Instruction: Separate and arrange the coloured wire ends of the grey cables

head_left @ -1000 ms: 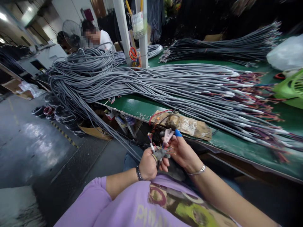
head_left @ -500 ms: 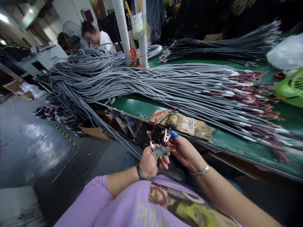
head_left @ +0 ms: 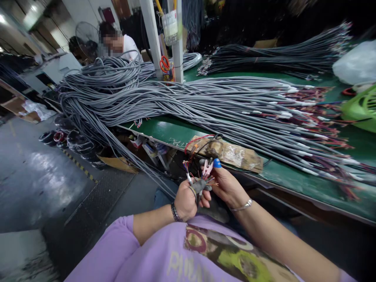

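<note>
The grey cable end (head_left: pixel 199 187) is short and stubby where it shows, its sheath stripped back so a spray of thin coloured wires (head_left: pixel 212 181) fans out to the right, orange and red strands among them. It stands roughly upright, in front of the bench edge and above the lap. A second bunch of wire tips (head_left: pixel 186 166), blue, red and pale, sticks up just to its left. A small pink clip-like piece (head_left: pixel 207 168) sits just above the fanned wires, tilted; its exact shape is too small to tell.
</note>
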The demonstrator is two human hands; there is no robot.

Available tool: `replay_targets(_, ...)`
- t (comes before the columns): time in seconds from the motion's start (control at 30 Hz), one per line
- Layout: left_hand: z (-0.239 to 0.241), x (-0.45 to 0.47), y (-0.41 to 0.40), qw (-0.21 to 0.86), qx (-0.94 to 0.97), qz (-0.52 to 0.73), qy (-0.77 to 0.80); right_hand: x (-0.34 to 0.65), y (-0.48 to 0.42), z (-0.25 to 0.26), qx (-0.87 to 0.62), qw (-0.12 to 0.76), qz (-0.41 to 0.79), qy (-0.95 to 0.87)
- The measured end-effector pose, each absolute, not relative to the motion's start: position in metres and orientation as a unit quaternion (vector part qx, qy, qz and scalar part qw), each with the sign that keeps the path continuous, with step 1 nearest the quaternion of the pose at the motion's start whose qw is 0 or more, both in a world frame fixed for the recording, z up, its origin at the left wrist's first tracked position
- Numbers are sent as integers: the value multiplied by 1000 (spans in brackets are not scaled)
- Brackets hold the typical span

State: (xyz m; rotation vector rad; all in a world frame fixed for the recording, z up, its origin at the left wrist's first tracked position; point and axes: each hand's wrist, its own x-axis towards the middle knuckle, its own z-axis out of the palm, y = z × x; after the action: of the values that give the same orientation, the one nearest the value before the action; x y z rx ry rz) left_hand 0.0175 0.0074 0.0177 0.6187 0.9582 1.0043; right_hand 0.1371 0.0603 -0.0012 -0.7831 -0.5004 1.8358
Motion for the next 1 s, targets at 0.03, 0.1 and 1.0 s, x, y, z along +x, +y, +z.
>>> replay_targets(0.03,18,18,7,725,277,457,434,137,61,-2,-326,521,762,-205)
replay_targets(0.1,18,19,7,726,268,460,435,136,61,-3,-325,530,757,-199)
replay_targets(1.0,8,9,-3,686,325,467,453,149,44,11,-360,433,796,-222)
